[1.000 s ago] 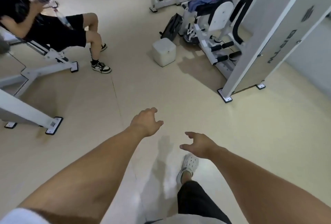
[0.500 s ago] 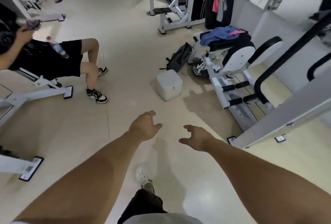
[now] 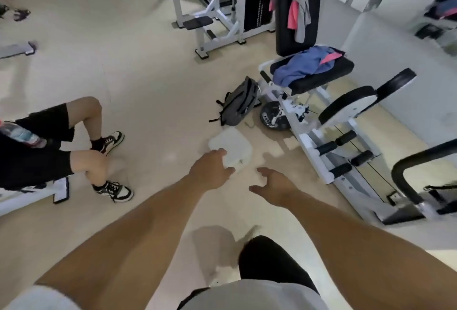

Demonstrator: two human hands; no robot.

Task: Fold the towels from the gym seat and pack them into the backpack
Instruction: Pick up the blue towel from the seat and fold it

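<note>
Both my arms reach out in front of me over the pale floor. My left hand hangs with the fingers loosely curled and holds nothing; in the picture it overlaps the near edge of a white box on the floor, and I cannot tell whether it touches it. My right hand is spread a little, thumb out to the side, also empty.

The towels lie in a crumpled heap on the black gym seat ahead and to my right: mostly blue cloth with a bit of pink showing at the far end. How many pieces are in the heap is hard to make out. The grey backpack lies on the floor just left of the seat's frame, leaning against it, straps trailing; whether it is zipped open I cannot see. A weight plate sits partly hidden behind the white frame bars.

More cloth, grey and pink, hangs over the upright backrest behind the seat. On my left a seated person's legs in black shorts and black-and-white shoes show, the rest cut off by the picture's edge. My own dark shorts and pale shirt fill the bottom, blurred.
</note>
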